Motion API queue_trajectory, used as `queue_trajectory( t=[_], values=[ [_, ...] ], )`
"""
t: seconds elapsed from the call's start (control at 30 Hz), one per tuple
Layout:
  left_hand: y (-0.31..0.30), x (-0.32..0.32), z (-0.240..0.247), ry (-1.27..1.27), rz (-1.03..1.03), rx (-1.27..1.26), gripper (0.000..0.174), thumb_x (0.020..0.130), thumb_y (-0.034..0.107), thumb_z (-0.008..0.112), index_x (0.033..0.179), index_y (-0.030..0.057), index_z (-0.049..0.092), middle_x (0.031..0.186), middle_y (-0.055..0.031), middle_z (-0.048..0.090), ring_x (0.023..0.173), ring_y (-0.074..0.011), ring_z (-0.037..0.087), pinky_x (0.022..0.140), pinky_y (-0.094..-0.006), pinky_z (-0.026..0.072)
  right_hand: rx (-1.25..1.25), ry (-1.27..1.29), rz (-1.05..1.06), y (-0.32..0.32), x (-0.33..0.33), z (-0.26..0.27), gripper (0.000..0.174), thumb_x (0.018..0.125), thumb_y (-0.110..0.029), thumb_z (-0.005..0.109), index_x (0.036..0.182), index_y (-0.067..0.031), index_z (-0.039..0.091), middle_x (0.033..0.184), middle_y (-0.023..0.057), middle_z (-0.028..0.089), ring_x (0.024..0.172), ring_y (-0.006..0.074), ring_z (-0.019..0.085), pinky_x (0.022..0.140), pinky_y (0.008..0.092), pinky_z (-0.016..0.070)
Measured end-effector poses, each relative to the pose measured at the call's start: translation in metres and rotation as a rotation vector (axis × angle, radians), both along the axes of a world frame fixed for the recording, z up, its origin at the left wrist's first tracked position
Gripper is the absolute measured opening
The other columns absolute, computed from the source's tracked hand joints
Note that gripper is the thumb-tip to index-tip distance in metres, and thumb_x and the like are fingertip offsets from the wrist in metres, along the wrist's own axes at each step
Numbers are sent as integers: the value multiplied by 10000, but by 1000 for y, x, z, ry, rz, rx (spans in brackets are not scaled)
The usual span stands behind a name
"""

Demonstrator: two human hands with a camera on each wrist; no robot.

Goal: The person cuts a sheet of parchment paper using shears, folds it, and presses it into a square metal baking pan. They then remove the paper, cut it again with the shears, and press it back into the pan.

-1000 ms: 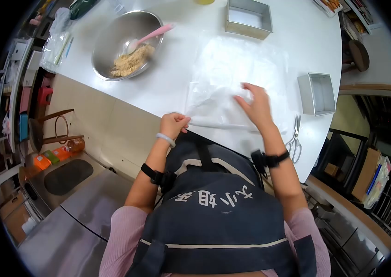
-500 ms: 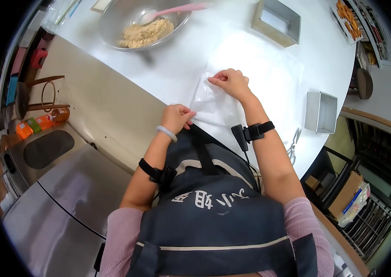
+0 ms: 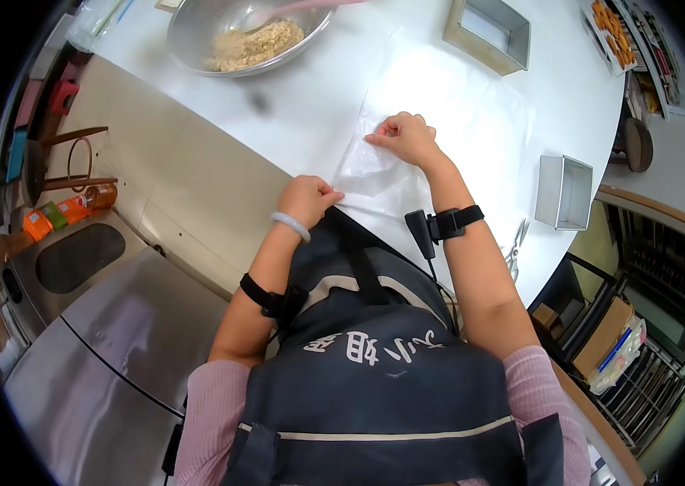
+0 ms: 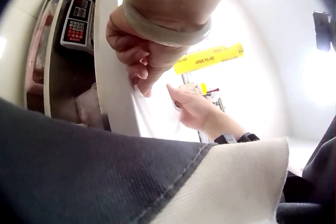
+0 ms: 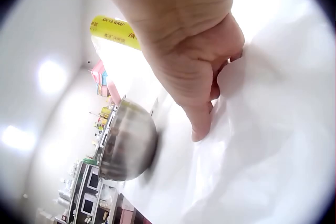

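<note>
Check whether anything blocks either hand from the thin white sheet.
Nothing visible does: the left hand and right hand both pinch the sheet directly, and the metal bowl stands apart, off to the left.

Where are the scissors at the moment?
In the head view, the scissors lie right of centre on the white table, between the person's right forearm and the rightmost metal tin.

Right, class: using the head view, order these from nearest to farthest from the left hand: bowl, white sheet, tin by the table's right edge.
1. White sheet: pinched at its near-left corner by the left hand.
2. Bowl: ahead, slightly left.
3. Tin: well over to the right.
</note>
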State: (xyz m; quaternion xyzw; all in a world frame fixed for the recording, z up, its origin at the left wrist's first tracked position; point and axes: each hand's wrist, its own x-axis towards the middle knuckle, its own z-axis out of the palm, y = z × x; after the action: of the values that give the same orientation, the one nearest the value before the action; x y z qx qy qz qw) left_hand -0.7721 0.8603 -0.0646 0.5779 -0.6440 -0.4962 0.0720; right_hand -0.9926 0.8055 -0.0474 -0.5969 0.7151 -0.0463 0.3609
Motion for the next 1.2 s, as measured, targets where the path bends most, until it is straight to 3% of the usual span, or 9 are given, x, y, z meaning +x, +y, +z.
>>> queue_trajectory(
  t=[0.23, 0.33, 0.4, 0.43, 0.5, 0.6, 1.0, 1.1, 1.2],
  values=[
    [6, -1, 5, -83, -6, -90, 288, 701, 281, 717, 693, 3, 645, 556, -101, 596, 484, -192, 565, 494, -309, 442, -180, 66, -70, 10, 10, -14, 259, 675, -411, 710, 669, -153, 680, 676, -2, 582, 816, 231, 494, 707, 388, 314],
    [4, -7, 28, -306, -119, -83, 280, 679, 275, 724, 794, 30, 651, 742, -112, 640, 660, -214, 603, 567, -309, 453, -281, 159, -45, 13, 15, -13, 257, 669, -404, 712, 656, -149, 676, 699, 4, 573, 812, 226, 486, 710, 389, 311],
    [3, -19, 45, -252, -116, -472, 467, 677, 278, 706, 1059, 42, 579, 1093, -145, 575, 999, -262, 546, 779, -313, 445, -282, 149, -45, 12, 14, -13, 247, 664, -396, 713, 647, -153, 673, 719, 6, 571, 821, 226, 485, 716, 390, 311],
    [3, -28, 38, -255, -113, -480, 467, 677, 278, 706, 1059, 42, 579, 1093, -145, 575, 999, -262, 546, 779, -313, 445, -291, 146, -43, 12, 13, -15, 247, 664, -396, 713, 647, -153, 673, 719, 6, 571, 821, 226, 485, 716, 390, 311],
    [5, -46, 8, -147, -340, -914, 693, 719, 322, 654, 1277, 16, 382, 1357, -152, 347, 1248, -290, 336, 990, -359, 311, -335, 137, -46, 14, 11, -20, 216, 657, -372, 714, 641, -161, 670, 729, 6, 566, 822, 230, 486, 716, 390, 313],
    [8, -52, -12, -194, -429, -788, 762, 764, 389, 589, 1327, -26, 286, 1419, -161, 238, 1317, -288, 221, 1062, -411, 189, -354, 140, -48, 15, 12, -20, 178, 649, -344, 713, 635, -173, 667, 731, 3, 561, 825, 225, 487, 719, 392, 314],
    [9, -53, -12, -213, -475, -775, 744, 767, 458, 554, 1328, 25, 330, 1425, -187, 212, 1317, -323, 205, 1051, -460, 186, -406, 98, -62, 23, 9, -25, 167, 671, -322, 700, 658, -161, 656, 767, -6, 543, 820, 214, 480, 728, 371, 294],
    [9, -55, -12, -226, -477, -755, 752, 758, 468, 559, 1331, 38, 331, 1420, -193, 218, 1316, -335, 199, 1051, -467, 182, -647, 77, -73, 34, 19, -25, 197, 688, -279, 682, 810, -131, 638, 881, 24, 556, 869, 238, 491, 759, 403, 325],
    [5, -54, -13, -319, -537, -767, 686, 790, 405, 513, 1341, 46, 318, 1412, -200, 230, 1314, -347, 191, 1056, -467, 164, -828, -7, 14, 61, 43, -18, 416, 719, -256, 649, 1064, -54, 534, 1144, 99, 515, 1124, 277, 430, 928, 453, 314]
  ],
)
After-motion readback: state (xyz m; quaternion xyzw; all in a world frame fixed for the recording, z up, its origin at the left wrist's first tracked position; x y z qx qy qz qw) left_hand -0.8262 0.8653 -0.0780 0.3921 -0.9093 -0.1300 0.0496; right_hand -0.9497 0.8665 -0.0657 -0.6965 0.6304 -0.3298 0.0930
